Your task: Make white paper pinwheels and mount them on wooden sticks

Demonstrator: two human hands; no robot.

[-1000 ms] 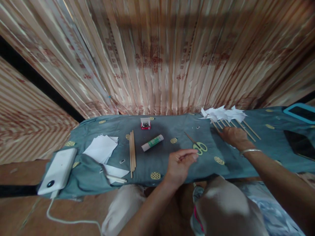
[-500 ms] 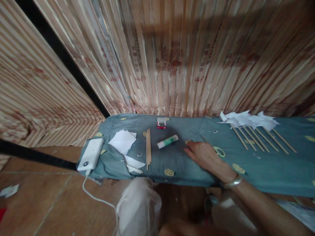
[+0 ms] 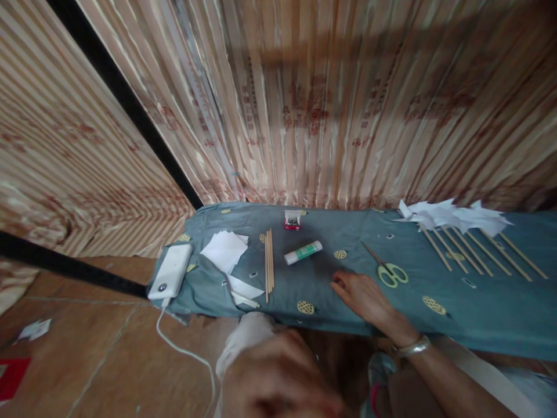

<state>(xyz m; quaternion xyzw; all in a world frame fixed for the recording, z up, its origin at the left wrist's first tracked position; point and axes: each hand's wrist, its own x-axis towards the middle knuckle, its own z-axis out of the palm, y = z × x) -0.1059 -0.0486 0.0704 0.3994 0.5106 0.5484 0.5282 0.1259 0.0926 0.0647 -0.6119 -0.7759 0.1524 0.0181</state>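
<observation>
Loosely, the right hand [image 3: 363,296] hovers over the wrinkled grey-green printed cloth [image 3: 500,316] by its near edge, fingers part-curled; whether they grasp anything is hidden. The left hand [image 3: 278,380], blurred and nearest the lens, gives no readable grip. Just far and right of the right hand lies one pair of pale-green-handled metal scissors [image 3: 383,266]; to its far left, one white-and-green cylindrical glue stick [image 3: 303,253]. Bare cloth separates these two. Farther left, seemingly four slim wooden rods [image 3: 270,264] sit beside stacked white paper squares [image 3: 224,251]. Far right, pointed white paper pinwheels [image 3: 452,215] overlap, about seven sticks showing.
</observation>
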